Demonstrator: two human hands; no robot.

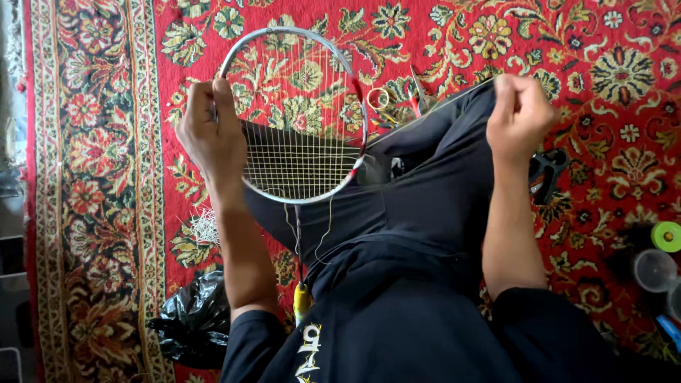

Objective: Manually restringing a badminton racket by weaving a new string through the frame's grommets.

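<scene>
Restringing in progress: my left hand [209, 135] grips the racket [294, 117] frame on my lap, while my right hand [521, 113], fisted, pulls a string [425, 113] taut sideways. Next, I judge, comes weaving it across again.

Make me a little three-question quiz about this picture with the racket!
1. True or false: the left hand holds the racket by its frame.
2. What does the right hand pull? A) a string B) the black bag C) the scissors
3. What lies under everything?

Key: 1 true; 2 A; 3 a red flowered carpet.
</scene>
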